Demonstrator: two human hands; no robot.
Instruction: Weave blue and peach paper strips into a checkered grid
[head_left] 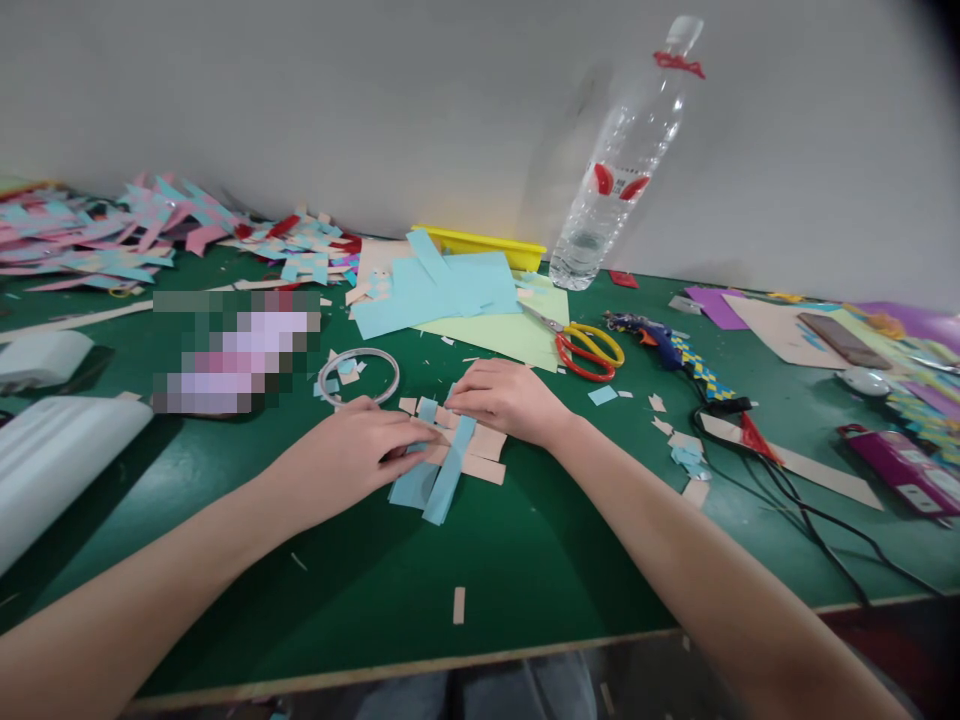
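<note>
Light blue paper strips (448,478) and pale pink paper strips (484,468) cross over and under each other in a small woven piece on the green table. My left hand (375,445) comes in from the left, its thumb and fingers closed on the piece's left side. From the right, my right hand (517,400) has its fingers bent together on the upper edge of the strips. The fingertips of both hands partly cover the weave. Just beyond my left hand lies a clear ring (395,378), perhaps a roll of tape, with paper scraps inside it.
Scissors (589,350) with red and yellow handles lie beyond my right hand, near blue paper sheets (450,295). A tilted-looking water bottle (630,160) stands by the wall. Black cables (795,500) run along the right. Woven paper pieces (97,235) are heaped back left.
</note>
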